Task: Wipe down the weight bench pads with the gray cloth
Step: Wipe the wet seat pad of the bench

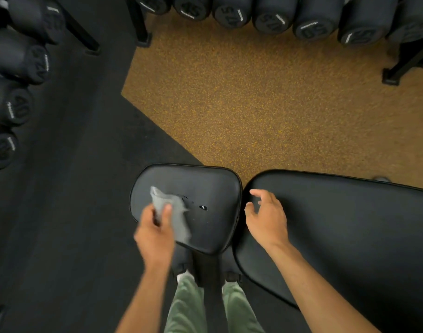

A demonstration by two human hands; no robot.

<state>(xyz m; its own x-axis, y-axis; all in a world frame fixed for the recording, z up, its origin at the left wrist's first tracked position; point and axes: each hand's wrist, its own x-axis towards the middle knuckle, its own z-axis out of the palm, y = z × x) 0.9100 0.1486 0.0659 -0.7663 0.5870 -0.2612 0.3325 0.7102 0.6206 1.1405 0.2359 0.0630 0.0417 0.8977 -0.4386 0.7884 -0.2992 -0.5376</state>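
Note:
Below me lies a black weight bench with a small seat pad (205, 186) on the left and a long back pad (337, 224) on the right. My left hand (155, 234) pinches the gray cloth (174, 212) over the near left part of the seat pad. Small shiny droplets (202, 207) sit on the seat pad just right of the cloth. My right hand (265, 217) hovers with loosely spread fingers above the left end of the back pad, holding nothing.
Racks of black dumbbells line the far side (273, 18) and the left side (15, 61). Rack feet (143, 42) (390, 78) stand on the floor, which is yellow-speckled rubber (253, 104) ahead and black mat (73, 188) to the left. My green-trousered legs (188, 306) straddle the bench post.

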